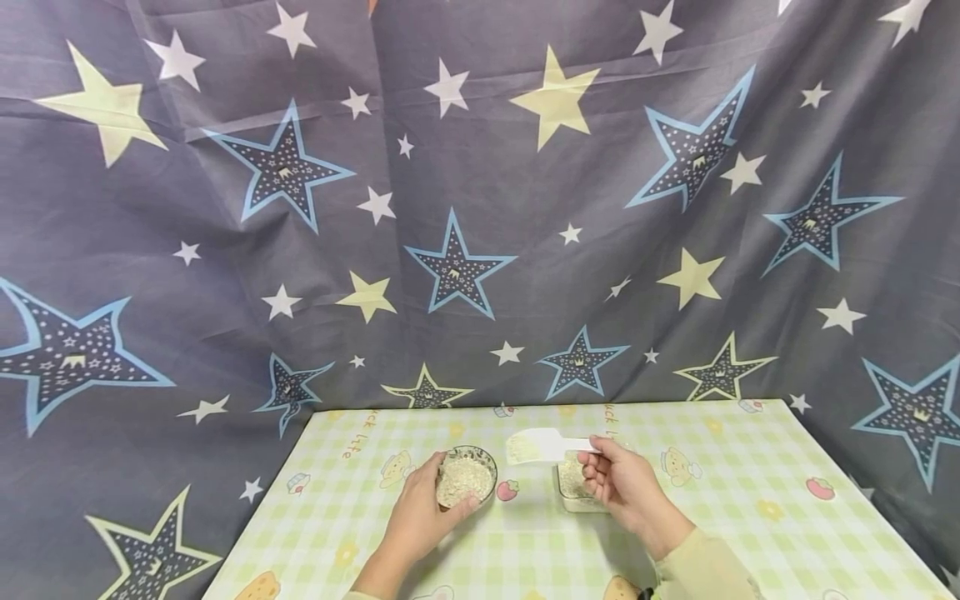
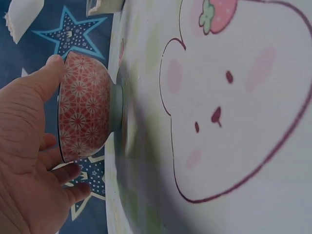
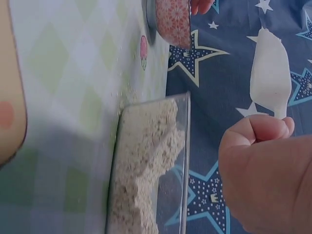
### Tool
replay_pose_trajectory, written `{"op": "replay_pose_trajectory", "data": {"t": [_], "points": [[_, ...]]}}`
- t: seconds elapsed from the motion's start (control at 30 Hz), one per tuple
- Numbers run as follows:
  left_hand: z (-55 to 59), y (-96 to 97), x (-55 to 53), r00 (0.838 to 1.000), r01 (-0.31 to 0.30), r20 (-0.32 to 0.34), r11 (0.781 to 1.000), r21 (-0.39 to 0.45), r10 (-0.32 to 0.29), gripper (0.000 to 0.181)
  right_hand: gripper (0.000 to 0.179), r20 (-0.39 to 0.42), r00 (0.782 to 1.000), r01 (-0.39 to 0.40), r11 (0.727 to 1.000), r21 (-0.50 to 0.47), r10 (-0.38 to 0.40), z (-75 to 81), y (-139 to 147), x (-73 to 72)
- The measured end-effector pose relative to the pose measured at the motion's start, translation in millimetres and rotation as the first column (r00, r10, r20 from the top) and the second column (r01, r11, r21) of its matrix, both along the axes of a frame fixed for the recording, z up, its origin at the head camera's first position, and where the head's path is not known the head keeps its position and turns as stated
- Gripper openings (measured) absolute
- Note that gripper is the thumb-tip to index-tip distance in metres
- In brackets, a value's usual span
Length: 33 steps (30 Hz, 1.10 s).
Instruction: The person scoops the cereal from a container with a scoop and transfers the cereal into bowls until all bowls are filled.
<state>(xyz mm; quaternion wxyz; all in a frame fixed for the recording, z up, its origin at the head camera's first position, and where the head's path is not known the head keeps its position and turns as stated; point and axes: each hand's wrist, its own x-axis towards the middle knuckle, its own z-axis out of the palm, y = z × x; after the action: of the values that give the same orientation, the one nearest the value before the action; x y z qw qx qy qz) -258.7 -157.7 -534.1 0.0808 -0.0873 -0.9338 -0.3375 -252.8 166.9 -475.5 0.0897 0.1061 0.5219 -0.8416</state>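
My left hand holds a round bowl by its rim, thumb on one side and fingers on the other. Red flower patterns cover the bowl's outside, and pale oat flakes fill much of its inside. My right hand pinches the handle of a white scoop, its blade pointing left toward the bowl with some flakes on it. Below that hand stands a clear rectangular container, partly hidden by the hand in the head view. Inside it, more oat flakes lie in an uneven heap.
A green-and-white checked cloth with cartoon prints covers the table. Scattered crumbs lie on it beside the container, on the bowl's side. Behind the table hangs a dark grey curtain with stars.
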Motion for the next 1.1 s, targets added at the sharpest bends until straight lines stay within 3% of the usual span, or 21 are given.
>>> {"op": "replay_pose_trajectory", "data": {"t": [0.53, 1.1], "points": [[7.3, -2.2, -3.8, 0.999, 0.009, 0.051, 1.000, -0.019, -0.008, 0.108, 0.019, -0.014, 1.000, -0.008, 0.999, 0.043, 0.008, -3.6, -33, -5.3], [4.9, -10.2, -4.9, 0.990, 0.001, 0.141, 0.998, 0.056, -0.009, 0.114, 0.031, -0.042, 0.998, -0.035, 0.992, 0.120, 0.040, -9.4, -55, -9.2]]}}
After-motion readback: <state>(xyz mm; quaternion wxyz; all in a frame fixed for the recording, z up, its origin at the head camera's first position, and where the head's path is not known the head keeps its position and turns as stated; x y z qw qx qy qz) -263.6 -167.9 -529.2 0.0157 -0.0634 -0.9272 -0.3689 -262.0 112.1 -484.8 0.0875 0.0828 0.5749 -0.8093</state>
